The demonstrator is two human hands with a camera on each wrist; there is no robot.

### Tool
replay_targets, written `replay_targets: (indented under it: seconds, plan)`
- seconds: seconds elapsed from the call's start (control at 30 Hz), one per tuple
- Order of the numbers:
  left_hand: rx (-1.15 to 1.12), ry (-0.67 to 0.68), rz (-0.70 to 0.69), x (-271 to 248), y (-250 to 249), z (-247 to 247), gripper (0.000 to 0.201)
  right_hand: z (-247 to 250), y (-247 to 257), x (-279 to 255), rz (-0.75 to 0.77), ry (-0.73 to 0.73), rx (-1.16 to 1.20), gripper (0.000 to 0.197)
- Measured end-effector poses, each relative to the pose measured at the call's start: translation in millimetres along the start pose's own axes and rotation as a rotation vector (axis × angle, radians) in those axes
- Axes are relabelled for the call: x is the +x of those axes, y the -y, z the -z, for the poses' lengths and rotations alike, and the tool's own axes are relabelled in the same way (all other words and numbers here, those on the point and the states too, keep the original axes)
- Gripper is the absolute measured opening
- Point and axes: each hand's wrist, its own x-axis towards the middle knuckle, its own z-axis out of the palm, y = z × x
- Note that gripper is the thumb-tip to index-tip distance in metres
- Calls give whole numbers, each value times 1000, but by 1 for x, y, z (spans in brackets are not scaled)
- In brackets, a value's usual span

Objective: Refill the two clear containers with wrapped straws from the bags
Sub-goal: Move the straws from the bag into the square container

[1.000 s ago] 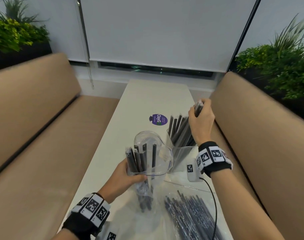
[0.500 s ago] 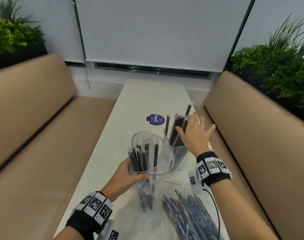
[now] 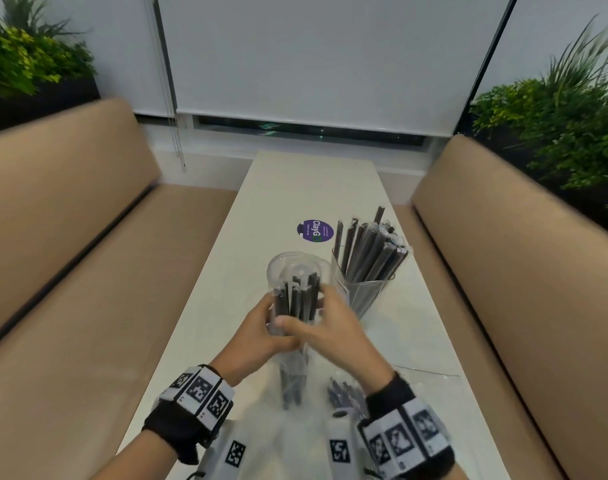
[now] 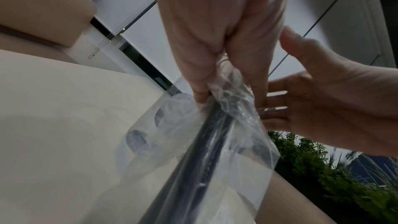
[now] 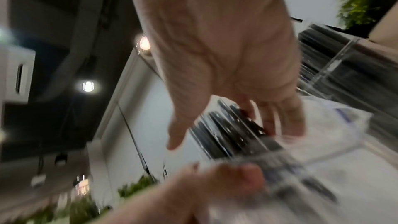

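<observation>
My left hand grips a clear plastic bag of black wrapped straws and holds it upright just in front of a round clear container. In the left wrist view its fingers squeeze the bag around the bundle. My right hand has its fingers stretched out on either side of the straws' upper part, thumb in front, touching but not clasping them. A second clear container, to the right, is packed with black straws.
A second bag of straws lies on the narrow white table under my right wrist. A purple sticker sits further back. Tan benches flank the table; plants stand behind them.
My right hand left the right-hand container, where it had put straws, and swung left to the bag. The left hand lifted the bag slightly and kept its hold.
</observation>
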Motion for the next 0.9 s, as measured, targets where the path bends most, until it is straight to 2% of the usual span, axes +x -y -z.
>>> replay_targets:
  seconds: [0.07,0.13,0.27,0.37,0.43,0.5,0.57,0.67,0.7,0.9]
  plan:
    - [13,39,-17,-3,-5,-5,52,-22,-11,3,-7,-57,-11,77]
    - [22,78,-20,-6,-8,-7,50,-35,-17,7,-25,-166,-36,75]
    - [33,119,18,-9,-6,-3,56,-36,-21,12,1,-316,104,42]
    - [63,117,6,-9,-8,-1,43,-23,-21,14,9,-374,197,18]
    - [70,110,-15,-9,-10,0,33,-14,-20,17,16,-396,234,12]
    - [59,106,-20,-8,-12,0,32,-7,-20,19,14,-407,252,13]
    - [49,99,-28,-8,-13,-1,33,1,-19,21,13,-425,256,19]
    - [54,95,-31,-6,-15,0,35,15,-21,27,21,-468,279,12]
    - [61,94,-29,-6,-14,1,37,20,-20,28,30,-474,287,16]
    - [50,170,10,-10,-11,6,66,66,9,39,56,-479,396,20]
